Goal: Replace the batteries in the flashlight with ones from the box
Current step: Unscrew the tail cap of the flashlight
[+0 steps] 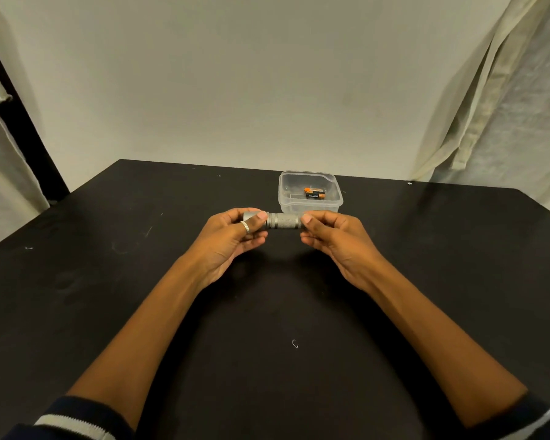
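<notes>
A short silver flashlight (283,221) with a knurled body lies level between both hands, a little above the black table (108,281). My left hand (232,236), a ring on its thumb, grips the smooth left end. My right hand (331,235) pinches the right end with thumb and fingers. Just behind the flashlight stands a clear plastic box (310,203) without a lid. Black and orange batteries (315,193) lie inside it on the bottom.
A pale wall rises behind the table's far edge. Light curtains hang at the left (0,173) and right (496,106). Small white specks (295,343) dot the table top.
</notes>
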